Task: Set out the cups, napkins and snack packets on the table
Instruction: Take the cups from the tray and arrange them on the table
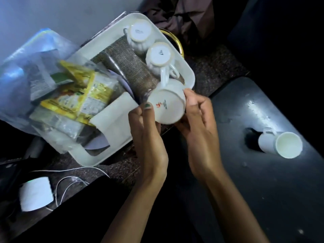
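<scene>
Both hands hold an upturned white cup [167, 106] at the tray's [190, 71] five o'clock corner: the left hand [146, 135] pinches its base rim, the right hand [196, 116] curls round its side. Two more cups [140, 35] sit upside down toward twelve o'clock, snack packets [77, 95] and a napkin [114, 118] toward nine. Another cup [280, 144] stands on the dark table [263, 190] at four o'clock.

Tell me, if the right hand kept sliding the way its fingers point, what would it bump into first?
Probably the tray's rim, just past the cup that the right hand holds together with the left hand. Depth is hard to judge.
</scene>
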`<state>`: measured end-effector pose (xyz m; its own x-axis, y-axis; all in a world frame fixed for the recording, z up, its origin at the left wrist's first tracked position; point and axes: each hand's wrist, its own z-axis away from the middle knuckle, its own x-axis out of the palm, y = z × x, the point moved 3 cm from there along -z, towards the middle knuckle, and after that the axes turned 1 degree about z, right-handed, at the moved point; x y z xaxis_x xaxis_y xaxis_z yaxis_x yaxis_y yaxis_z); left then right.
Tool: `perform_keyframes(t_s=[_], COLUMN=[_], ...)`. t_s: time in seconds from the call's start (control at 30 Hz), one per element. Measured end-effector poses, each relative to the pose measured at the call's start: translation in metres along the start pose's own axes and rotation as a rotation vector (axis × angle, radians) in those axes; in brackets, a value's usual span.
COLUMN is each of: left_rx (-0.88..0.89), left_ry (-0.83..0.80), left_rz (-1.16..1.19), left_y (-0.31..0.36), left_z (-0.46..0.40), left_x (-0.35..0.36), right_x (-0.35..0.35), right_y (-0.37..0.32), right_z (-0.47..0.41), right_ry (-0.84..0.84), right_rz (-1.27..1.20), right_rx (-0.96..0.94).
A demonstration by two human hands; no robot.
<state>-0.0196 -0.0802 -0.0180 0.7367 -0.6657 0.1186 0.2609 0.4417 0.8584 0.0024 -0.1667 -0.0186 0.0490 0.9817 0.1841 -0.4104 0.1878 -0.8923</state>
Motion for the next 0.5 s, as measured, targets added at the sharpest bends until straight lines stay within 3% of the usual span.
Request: perform_keyframes(t_s=[0.13,0.33,0.5], left_rx=[-0.061,-0.173,-0.262], left_ry=[-0.058,-0.266,-0.54], left_rz=[-0.099,-0.215,-0.384], left_y=[-0.027,-0.052,-0.065], left_z=[0.039,0.077,0.1], left_x=[0.018,0.038,0.06], right_x=[-0.048,-0.11,-0.149], right_y=[-0.004,-0.007,-0.002], right_z=[0.023,0.053,0.089], right_ry=[0.175,0.271,0.317], right_rz=[-0.046,-0.032,-0.055], right_rx=[-0.03,-0.077,-0.074])
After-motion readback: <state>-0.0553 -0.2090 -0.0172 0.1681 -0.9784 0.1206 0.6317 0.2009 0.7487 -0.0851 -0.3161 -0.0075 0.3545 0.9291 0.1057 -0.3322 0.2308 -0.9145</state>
